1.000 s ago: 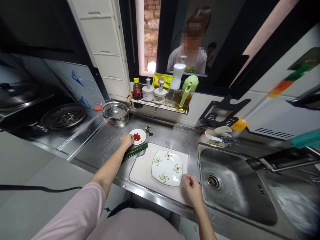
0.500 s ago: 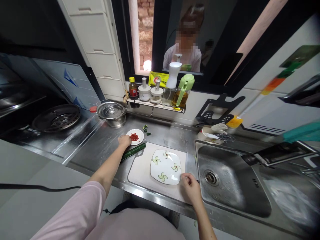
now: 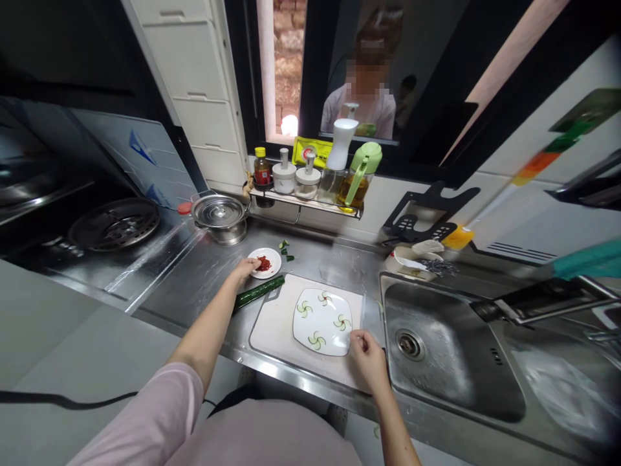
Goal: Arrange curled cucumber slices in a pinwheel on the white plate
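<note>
My left hand (image 3: 246, 268) reaches over a small white plate (image 3: 275, 269), its fingertips pinched together at the edge of a pile of chopped red pepper (image 3: 264, 263). My right hand (image 3: 367, 356) is curled with fingertips together at the right edge of a square white plate (image 3: 306, 333); whatever it may pinch is too small to see. That plate bears several pinwheels of thin cucumber slices (image 3: 317, 340), some with red at the centre. It lies on a light cutting board (image 3: 272, 330). A length of cucumber (image 3: 257, 293) lies under my left forearm's side, touching the board's left corner.
Cucumber scraps (image 3: 286, 250) lie behind the small plate. A knife blade (image 3: 371, 314) lies between the board and the sink (image 3: 436, 343). A lidded steel pot (image 3: 223, 220) stands back left, and a rack (image 3: 310, 202) holds seasoning jars and an oil bottle.
My left hand has moved forward from the small plate's rim to the red pepper pile. My right hand stays by the square plate's edge. The whole view has shifted slightly.
</note>
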Available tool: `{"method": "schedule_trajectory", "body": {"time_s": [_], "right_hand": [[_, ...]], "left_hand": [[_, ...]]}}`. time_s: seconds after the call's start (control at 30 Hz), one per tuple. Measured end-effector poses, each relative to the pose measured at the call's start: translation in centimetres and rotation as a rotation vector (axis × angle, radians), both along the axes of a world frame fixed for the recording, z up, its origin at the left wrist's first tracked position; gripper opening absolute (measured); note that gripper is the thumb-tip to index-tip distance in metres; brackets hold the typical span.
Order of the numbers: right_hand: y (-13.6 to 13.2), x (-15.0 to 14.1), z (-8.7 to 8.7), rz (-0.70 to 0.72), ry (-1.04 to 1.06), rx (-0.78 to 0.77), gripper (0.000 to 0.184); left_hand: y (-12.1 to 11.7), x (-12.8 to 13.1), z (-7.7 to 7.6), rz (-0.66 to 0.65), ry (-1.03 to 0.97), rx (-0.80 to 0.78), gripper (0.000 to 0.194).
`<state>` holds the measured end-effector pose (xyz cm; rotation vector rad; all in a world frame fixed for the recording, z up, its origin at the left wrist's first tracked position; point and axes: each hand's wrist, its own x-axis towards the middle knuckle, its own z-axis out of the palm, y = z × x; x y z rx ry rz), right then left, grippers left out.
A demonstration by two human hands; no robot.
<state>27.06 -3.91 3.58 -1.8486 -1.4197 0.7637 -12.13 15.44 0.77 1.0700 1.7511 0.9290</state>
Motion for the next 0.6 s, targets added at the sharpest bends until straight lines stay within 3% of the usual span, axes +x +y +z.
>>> {"method": "schedule_trajectory", "body": {"time_s": [0.23,0.43,0.6], "right_hand": [[-0.1,-0.2,-0.1,0.017,-0.019,-0.002,0.046],[-0.5,0.1,-0.3,0.022,-0.038,-0.031,0.043],[-0.7,0.1,0.0,0.014,-0.028,-0.044,0.044]], "left_hand": [[-0.5,-1.1,0.3,-0.188,0.225,-0.048,0.016],[-0.5,-1.4,0.7,-0.244,0.555,-0.117,0.017],[-0.5,-1.1,1.3,-0.415,0.942,-0.097,0.027]]}}
